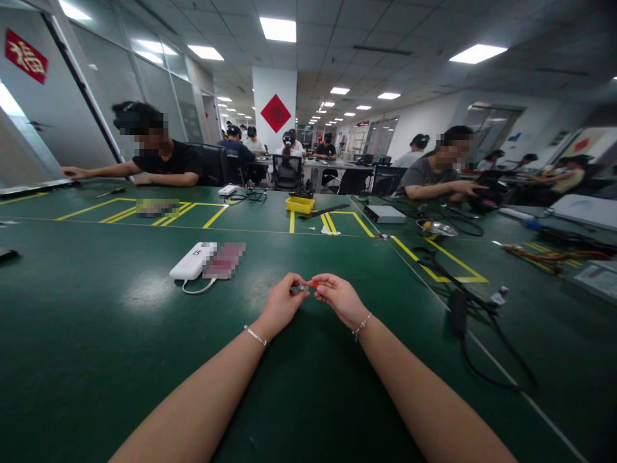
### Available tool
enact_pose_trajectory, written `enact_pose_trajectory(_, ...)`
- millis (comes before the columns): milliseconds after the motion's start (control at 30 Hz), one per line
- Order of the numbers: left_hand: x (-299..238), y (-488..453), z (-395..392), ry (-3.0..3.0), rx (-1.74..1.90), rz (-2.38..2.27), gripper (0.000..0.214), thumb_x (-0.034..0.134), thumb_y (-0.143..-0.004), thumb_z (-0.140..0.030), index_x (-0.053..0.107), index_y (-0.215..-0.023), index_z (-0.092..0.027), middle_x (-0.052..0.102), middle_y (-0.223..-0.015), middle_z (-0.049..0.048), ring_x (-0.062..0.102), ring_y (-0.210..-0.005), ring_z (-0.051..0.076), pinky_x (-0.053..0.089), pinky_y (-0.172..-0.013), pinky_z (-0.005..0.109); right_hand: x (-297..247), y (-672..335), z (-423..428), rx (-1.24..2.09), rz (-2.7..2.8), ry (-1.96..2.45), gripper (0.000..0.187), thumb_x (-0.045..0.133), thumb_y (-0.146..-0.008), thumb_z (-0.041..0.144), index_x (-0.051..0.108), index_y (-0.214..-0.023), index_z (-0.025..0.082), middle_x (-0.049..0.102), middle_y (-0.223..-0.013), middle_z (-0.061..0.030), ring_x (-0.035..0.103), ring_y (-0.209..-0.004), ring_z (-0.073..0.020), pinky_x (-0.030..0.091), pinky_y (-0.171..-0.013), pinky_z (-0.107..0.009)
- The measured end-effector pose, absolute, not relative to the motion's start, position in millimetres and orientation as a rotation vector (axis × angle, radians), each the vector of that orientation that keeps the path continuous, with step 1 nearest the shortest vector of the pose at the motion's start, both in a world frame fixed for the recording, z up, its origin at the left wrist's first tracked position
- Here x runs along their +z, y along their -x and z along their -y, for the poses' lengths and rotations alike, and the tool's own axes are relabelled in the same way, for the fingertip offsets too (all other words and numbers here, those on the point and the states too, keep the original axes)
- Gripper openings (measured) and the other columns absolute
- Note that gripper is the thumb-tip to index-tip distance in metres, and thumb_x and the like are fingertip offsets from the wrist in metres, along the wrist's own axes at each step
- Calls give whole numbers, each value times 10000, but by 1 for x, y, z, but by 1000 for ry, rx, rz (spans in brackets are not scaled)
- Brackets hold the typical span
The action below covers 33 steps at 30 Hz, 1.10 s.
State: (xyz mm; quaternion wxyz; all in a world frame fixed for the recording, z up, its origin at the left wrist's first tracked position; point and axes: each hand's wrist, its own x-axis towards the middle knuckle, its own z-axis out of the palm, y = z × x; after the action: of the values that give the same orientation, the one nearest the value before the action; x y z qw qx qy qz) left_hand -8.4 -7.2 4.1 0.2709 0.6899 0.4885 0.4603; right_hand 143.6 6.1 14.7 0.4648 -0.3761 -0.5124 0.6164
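My left hand (pixel 283 301) and my right hand (pixel 339 298) meet above the green table (pixel 106 334), fingertips pinched together. Between them sits a small part (pixel 307 285), dark and metallic on the left hand's side, orange-red on the right hand's side. Both hands pinch it, fingers curled. A thin bracelet circles each wrist. The part is too small to name.
A white power bank (pixel 193 260) with a cable lies ahead on the left. A yellow tray (pixel 299 204) and a grey box (pixel 384 213) stand farther back. Black cables (pixel 463 308) trail on the right. Several people work at the far tables.
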Motion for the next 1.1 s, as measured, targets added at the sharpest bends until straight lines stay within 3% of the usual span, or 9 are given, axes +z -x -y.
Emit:
enact_pose_trajectory(233, 6, 9, 7, -1903, 1223, -1333, 152, 545, -668, -264, 517, -797, -190, 554, -702, -27, 521, -641, 104, 419, -617, 229, 14, -143, -7, 1499, 1205, 917, 255, 630, -578, 250, 531, -800, 174, 598, -731, -10, 517, -585, -84, 403, -607, -250)
enact_pose_trajectory(567, 4, 7, 7, -1914, 1202, -1309, 278, 480, -722, -226, 501, -998, -210, 604, -829, 11, 560, -751, 122, 439, -696, 250, 20, -144, -4, 1518, 1142, 924, 229, 666, -537, 274, 548, -694, 156, 600, -693, -13, 508, -575, -81, 401, -615, -252)
enact_pose_trajectory(833, 3, 8, 7, -1871, 1294, -1260, 125, 473, -713, -182, 475, -837, -193, 599, -804, -8, 557, -701, 102, 435, -657, 235, 17, -145, -6, 1573, 1105, 861, 214, 591, -631, 321, 571, -773, 162, 583, -687, -14, 493, -571, -75, 394, -614, -249)
enact_pose_trajectory(1100, 9, 8, 8, -1900, 1258, -1208, 167, 472, -718, -187, 530, -874, -197, 586, -856, 8, 540, -785, 118, 428, -700, 244, 16, -144, -5, 1644, 1093, 772, 170, 560, -670, 329, 550, -755, 182, 520, -598, 22, 473, -554, -75, 378, -573, -230)
